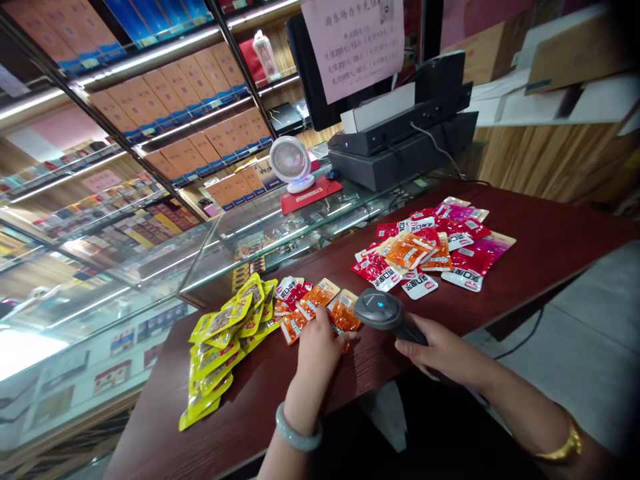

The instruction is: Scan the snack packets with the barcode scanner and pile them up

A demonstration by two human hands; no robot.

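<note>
My right hand (440, 350) is wrapped round the handle of a dark grey barcode scanner (380, 310), its head pointing left with a small blue light on top. My left hand (323, 347) rests at the near edge of a small group of orange snack packets (317, 299), fingers apart and touching them. One orange packet (347, 308) lies by its thumb and index finger; part of the group is hidden under the hand. Left of this group is a stack of yellow snack bags (230, 343). Farther right lies a pile of red, white and orange packets (425, 250).
The dark red tabletop (540, 223) adjoins a glass display counter (270, 230). On that counter stand a white fan (291, 163), a red mat (313, 195) and a black cash register unit (400, 140). A cable (523, 340) hangs beside the table's right edge.
</note>
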